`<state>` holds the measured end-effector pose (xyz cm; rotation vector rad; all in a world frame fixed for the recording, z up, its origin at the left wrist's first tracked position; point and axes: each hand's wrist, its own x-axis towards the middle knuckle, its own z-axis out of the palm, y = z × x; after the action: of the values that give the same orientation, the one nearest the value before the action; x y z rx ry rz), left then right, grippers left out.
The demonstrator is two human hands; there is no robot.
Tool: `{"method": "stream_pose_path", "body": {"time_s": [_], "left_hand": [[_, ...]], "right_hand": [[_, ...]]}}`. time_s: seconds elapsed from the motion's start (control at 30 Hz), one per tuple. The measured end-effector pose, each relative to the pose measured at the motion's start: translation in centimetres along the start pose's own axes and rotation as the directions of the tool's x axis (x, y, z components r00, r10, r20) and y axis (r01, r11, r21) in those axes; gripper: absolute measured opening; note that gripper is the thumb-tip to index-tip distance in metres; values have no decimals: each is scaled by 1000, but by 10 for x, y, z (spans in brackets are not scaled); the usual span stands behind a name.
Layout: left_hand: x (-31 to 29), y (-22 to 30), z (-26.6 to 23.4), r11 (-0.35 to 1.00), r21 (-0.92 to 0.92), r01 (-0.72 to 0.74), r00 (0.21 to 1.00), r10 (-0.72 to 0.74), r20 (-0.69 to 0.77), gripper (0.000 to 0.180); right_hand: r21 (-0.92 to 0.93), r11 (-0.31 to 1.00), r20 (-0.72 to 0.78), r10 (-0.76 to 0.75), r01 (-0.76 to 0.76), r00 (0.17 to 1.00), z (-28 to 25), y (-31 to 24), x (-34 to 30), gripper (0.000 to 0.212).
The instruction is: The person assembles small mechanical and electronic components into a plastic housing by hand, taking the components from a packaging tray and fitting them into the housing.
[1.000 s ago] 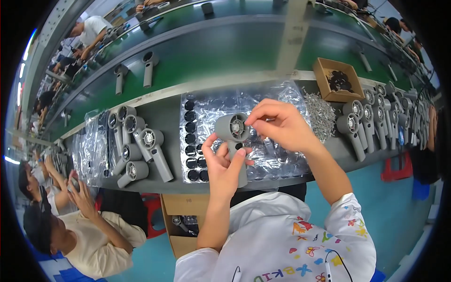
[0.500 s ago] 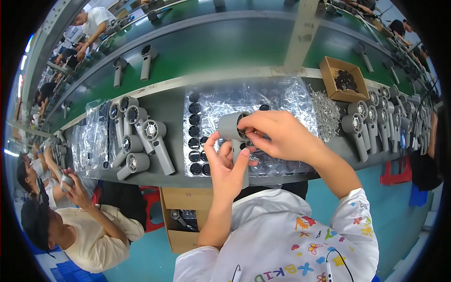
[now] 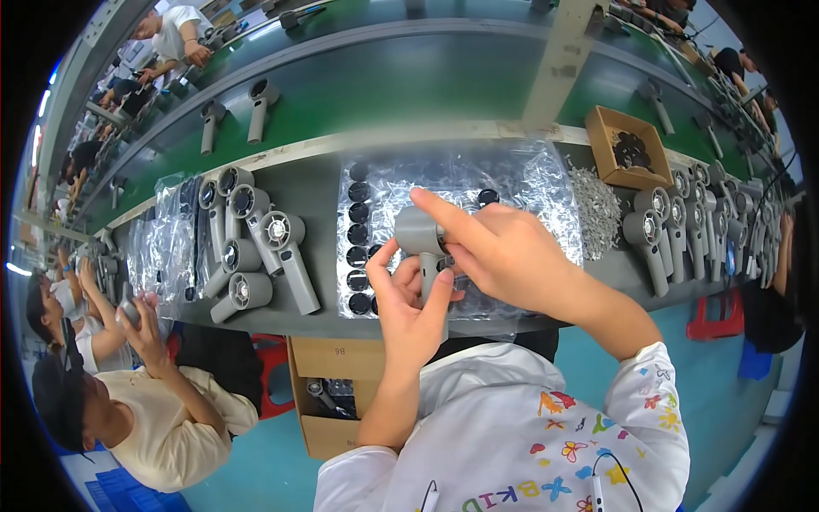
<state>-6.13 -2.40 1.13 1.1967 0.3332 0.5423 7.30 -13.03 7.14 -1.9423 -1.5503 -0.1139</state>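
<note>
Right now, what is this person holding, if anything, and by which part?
A gray handheld fan, held by its handle in the left hand. The right hand is at its head; whether that grips anything cannot be told.

Held fan (image 3: 418, 231) grey; belt (image 3: 409, 90) green; shirt (image 3: 499, 418) white, multicoloured flower print (image 3: 574, 448).

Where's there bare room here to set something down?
The green belt has a wide bare stretch between two handheld fans at left and the pale post. On the grey bench, a narrower strip separates the left fan cluster from the plastic sheeting. Crowded: the bench's right end, packed with fans beside a pile of small grey parts.
</note>
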Motion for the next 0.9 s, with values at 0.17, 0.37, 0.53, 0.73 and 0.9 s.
{"method": "stream_pose_path", "body": {"time_s": [0.17,0.37,0.53,0.73,0.9], "left_hand": [[2,-2,-8,1000,-21,-4,1000,3,-28,62],[9,-4,-20,995,1,-95,991,95,-93,63],[11,-4,-27,959,-284,-6,999,-9,-52,64],[15,-9,-30,901,-422,96,993,-116,-22,61],[19,-19,-29,912,-397,101,993,-117,-17,62]], "right_hand": [[24,999,-59,-29,31,998,11,-2,-2,75],[123,992,154,-30,11,988,16,-14,-14,67],[351,935,-87,-8,38,996,7,5,-3,56],[125,944,-58,316,-307,947,-7,47,0,25],[-257,913,2,330,-318,944,6,66,-14,16]]}}
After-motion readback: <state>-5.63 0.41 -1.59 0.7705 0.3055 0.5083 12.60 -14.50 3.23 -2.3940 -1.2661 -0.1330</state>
